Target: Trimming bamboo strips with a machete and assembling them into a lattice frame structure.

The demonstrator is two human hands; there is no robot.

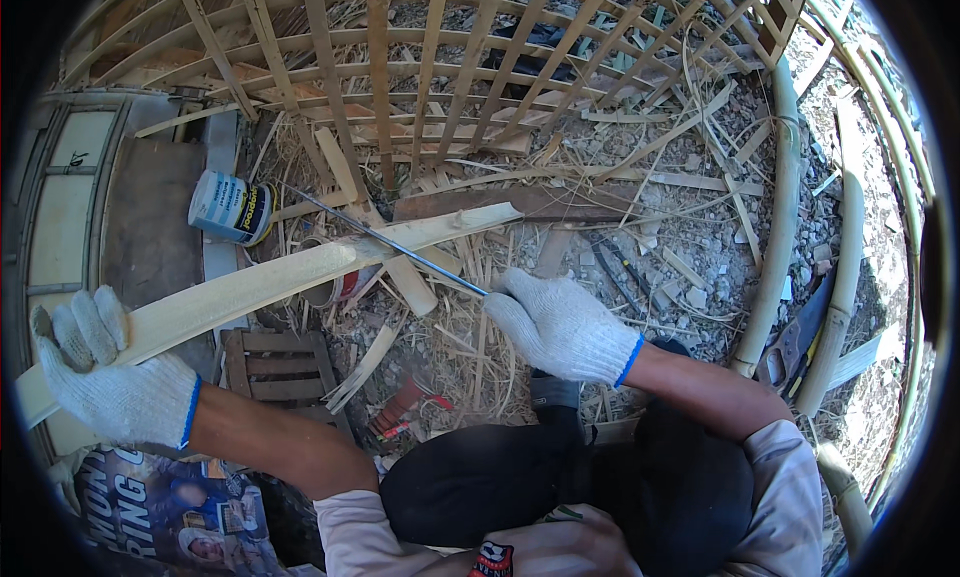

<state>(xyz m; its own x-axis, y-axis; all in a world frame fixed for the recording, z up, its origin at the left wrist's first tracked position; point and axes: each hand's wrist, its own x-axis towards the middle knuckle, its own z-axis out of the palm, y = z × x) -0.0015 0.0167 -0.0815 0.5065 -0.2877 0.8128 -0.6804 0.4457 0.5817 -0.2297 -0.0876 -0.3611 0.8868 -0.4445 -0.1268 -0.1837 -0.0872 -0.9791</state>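
Observation:
A long, pale split bamboo slat (262, 283) slants from the lower left up to the middle of the view. My left hand (128, 402), in a white knit glove with a blue cuff, grips its near end with curled fingers. My right hand (572, 329), gloved the same way, is closed around the near end of a long thin metal blade (440, 272), seen nearly edge-on. Its handle is hidden inside the glove. The blade crosses over the slat near the slat's far half, its tip pointing up and left. Whether its edge bites into the bamboo I cannot tell.
A bamboo lattice (380, 67) spans the back. A white and blue bucket (222, 205) lies tilted at left. Shavings and offcuts (365, 365) litter the rubble ground. Bamboo poles (775, 227) and a handsaw (795, 342) lie at right; a printed banner (170, 512) lies lower left.

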